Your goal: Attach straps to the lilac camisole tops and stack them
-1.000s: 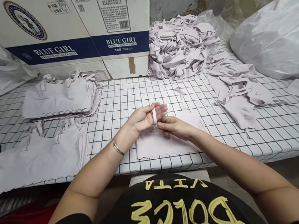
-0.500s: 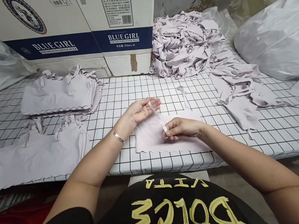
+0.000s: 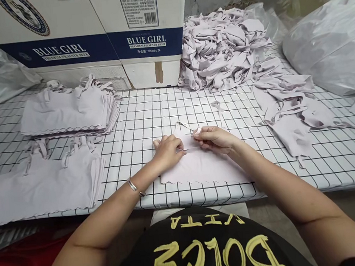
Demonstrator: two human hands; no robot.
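A pale pink strappy crop top (image 3: 200, 166) lies flat in front of me, its scalloped hem toward the table's front edge. My left hand (image 3: 169, 152) is closed on the upper left edge of the garment, thumb and fingers pinching the fabric. My right hand (image 3: 215, 139) pinches the end of a thin shoulder strap (image 3: 184, 125), which loops up from near my left hand. The other strap (image 3: 218, 109) stretches away from me over the checked cloth. My fingers partly cover the neckline.
Two stacks of matching tops, a rear stack (image 3: 62, 109) and a front stack (image 3: 42, 184), lie at left. A beer carton (image 3: 154, 73) stands behind. A heap of crumpled garments (image 3: 219, 51), loose tops (image 3: 292, 124) and a plastic bag (image 3: 330, 43) occupy the right.
My left hand has turned from open-palmed under the strap to gripping the garment's upper edge. My right hand has moved up and away from me with the strap end.
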